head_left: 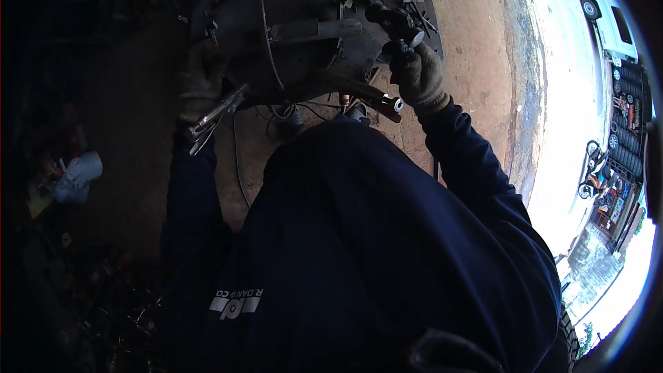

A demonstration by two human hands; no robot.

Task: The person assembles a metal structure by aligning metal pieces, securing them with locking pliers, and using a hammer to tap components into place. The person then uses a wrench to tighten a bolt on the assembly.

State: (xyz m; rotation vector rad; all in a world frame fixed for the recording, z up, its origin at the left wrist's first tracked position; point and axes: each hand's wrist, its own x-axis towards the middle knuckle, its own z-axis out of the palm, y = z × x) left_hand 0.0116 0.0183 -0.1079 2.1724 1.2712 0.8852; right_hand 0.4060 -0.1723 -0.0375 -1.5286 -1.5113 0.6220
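My right hand [419, 77], in a knitted work glove, is closed around a dark tool that looks like a hammer [395, 22], its round metal face catching light. It is over the right side of a dark metal workpiece [304, 62] with curved edges. At the workpiece's left edge is my gloved left hand [202, 72]; deep shade hides its fingers, so its grip cannot be told. A metal clamp or pair of pliers [219, 112] juts out beside my left wrist. Across the workpiece lie a metal tube [316, 30] and a thin bent rod [265, 38].
A metal plate [431, 17] with loose rods sits at the right. Another metal tube end [395, 103] sticks out near my right wrist. Cables [238, 159] hang to the brown floor [476, 62]. A white container [79, 173] stands left. A vehicle [611, 17] is outside.
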